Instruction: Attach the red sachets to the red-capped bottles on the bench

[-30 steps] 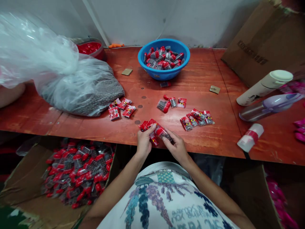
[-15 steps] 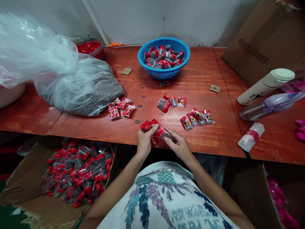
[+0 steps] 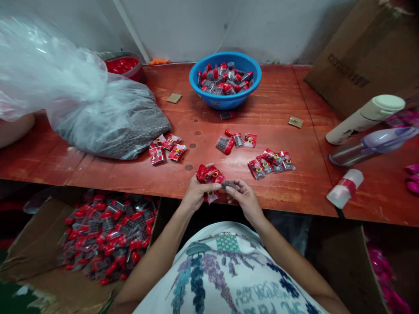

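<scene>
My left hand (image 3: 195,192) is closed on several small red printed packets (image 3: 209,174), its thumb pressed across them. Level with it, my right hand (image 3: 246,197) pinches a small clear container of dark pellets (image 3: 228,184), which meets the packets' right side. My fingers hide part of the container. Both hands are just above the table's front edge. Beyond them lie a clear red-capped bottle of dark pellets (image 3: 224,143) and a flat red packet (image 3: 250,140). To the right is a group of red packets with dark contents (image 3: 271,163); more red packets (image 3: 166,148) lie left.
A blue basin (image 3: 218,103) of red-capped containers stands at the back. A large plastic bag of dark pellets (image 3: 121,122) occupies the left. Two drink bottles (image 3: 363,120) lean at right. Below the table, a cardboard box (image 3: 36,253) holds many red-capped containers.
My left thumb has shifted lower across the red packets, which now show more of their printed fronts. My right fingers have curled closer around the container's end. Objects on the table have stayed put.
</scene>
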The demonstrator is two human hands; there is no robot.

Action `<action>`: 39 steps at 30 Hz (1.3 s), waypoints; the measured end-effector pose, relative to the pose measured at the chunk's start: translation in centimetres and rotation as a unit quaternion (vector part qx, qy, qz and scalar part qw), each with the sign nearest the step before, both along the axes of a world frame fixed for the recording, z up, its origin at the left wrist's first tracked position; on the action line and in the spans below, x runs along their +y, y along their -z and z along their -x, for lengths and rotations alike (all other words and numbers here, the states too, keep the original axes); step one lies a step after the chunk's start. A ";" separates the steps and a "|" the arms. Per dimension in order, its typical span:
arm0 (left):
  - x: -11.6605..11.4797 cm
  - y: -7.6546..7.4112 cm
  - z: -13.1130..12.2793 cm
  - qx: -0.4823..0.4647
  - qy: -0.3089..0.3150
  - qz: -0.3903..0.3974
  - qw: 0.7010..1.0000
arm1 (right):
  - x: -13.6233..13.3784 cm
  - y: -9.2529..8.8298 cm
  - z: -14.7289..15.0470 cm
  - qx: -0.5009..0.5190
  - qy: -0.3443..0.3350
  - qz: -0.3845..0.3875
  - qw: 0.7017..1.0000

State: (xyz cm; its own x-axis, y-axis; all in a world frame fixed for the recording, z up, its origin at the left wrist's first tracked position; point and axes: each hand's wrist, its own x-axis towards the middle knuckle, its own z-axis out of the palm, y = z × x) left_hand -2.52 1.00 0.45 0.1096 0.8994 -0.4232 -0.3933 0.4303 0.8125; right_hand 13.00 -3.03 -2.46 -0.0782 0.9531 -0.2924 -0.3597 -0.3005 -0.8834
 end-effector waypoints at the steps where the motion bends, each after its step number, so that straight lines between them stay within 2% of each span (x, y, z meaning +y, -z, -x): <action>1: 0.0 0.0 0.1 0.003 0.008 0.003 1.000 | 0.1 0.0 -0.1 0.014 -0.001 0.007 1.000; 4: -0.1 0.2 0.1 0.015 0.000 -0.004 1.000 | 0.0 0.0 -0.1 0.020 0.015 0.002 1.000; 8: -0.6 0.4 -0.9 0.032 -0.063 -0.051 0.996 | -0.5 0.3 0.7 -0.088 0.076 -0.069 0.991; 11: -1.0 0.4 -1.6 0.048 -0.079 -0.074 0.993 | -0.9 0.5 1.3 -0.140 0.109 -0.108 0.978; 19: -0.7 0.0 -1.1 0.012 -0.022 -0.024 0.999 | -0.3 0.3 0.9 0.004 0.036 0.008 0.999; 21: -0.6 0.0 -1.2 0.012 -0.023 -0.019 0.999 | -0.3 0.5 1.0 -0.004 0.044 -0.002 0.999; 25: -0.9 0.2 -1.6 0.021 -0.037 -0.016 0.999 | -0.5 1.3 1.3 -0.134 0.078 -0.082 0.984; 27: -1.0 0.3 -1.6 0.025 -0.034 -0.008 0.999 | -0.4 1.6 1.4 -0.165 0.084 -0.089 0.979; 29: -0.9 0.3 -1.4 0.028 -0.037 0.000 0.999 | -0.2 1.7 1.2 -0.129 0.074 -0.061 0.987; 31: -0.7 0.2 -1.1 0.029 -0.066 -0.005 0.997 | 0.0 1.5 0.8 -0.079 0.052 -0.036 0.995; 34: -0.4 0.0 -0.6 0.030 -0.102 -0.021 0.994 | 0.1 0.8 0.1 -0.043 0.007 -0.043 0.998; 39: -0.5 -0.2 -0.8 0.033 -0.062 -0.019 0.997 | -0.1 0.4 -0.3 -0.007 -0.013 -0.034 0.999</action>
